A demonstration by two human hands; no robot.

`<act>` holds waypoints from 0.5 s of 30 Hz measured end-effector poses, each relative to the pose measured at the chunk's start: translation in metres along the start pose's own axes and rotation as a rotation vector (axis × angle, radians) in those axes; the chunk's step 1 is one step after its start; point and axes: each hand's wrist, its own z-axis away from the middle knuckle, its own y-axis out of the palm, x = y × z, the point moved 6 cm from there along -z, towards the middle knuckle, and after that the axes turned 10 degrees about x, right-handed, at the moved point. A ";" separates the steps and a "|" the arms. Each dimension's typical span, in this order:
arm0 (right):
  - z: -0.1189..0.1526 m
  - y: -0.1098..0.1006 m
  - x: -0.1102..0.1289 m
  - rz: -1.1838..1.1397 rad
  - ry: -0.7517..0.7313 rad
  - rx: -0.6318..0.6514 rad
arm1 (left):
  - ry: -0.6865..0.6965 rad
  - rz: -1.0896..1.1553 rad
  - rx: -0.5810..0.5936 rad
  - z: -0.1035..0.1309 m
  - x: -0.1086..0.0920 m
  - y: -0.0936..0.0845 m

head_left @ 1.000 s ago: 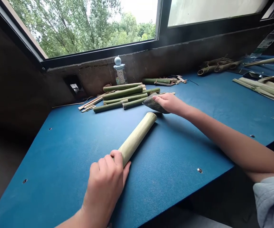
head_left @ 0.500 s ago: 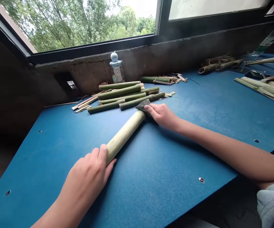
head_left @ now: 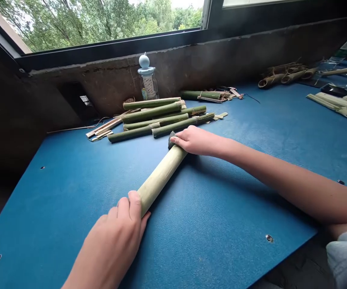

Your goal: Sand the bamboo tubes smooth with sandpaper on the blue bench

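Since that bamboo [head_left: 161, 176] could roll, the left hand [head_left: 113, 230] has fingers clamped round it, bracing I guess; beyond them, the right hand [head_left: 195, 140] pinches some dark sheet [head_left: 171, 141].

Room left of pale bamboo [head_left: 160, 176]; green stalks [head_left: 161, 121] block beyond.

Big blue table [head_left: 206, 237] in front of me, green sticks [head_left: 152, 112] at upper middle, brown tubes [head_left: 292, 76] upper right, pale strips [head_left: 338, 103] right edge
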 end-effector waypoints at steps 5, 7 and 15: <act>0.014 -0.010 -0.010 -0.139 0.022 -0.222 | -0.079 0.028 -0.035 0.001 0.003 -0.004; 0.028 -0.015 -0.019 -0.215 0.038 -0.395 | -0.079 0.231 0.089 -0.004 0.017 0.002; 0.037 0.016 0.006 -0.060 -0.208 -0.222 | -0.032 0.715 0.400 -0.006 0.054 0.020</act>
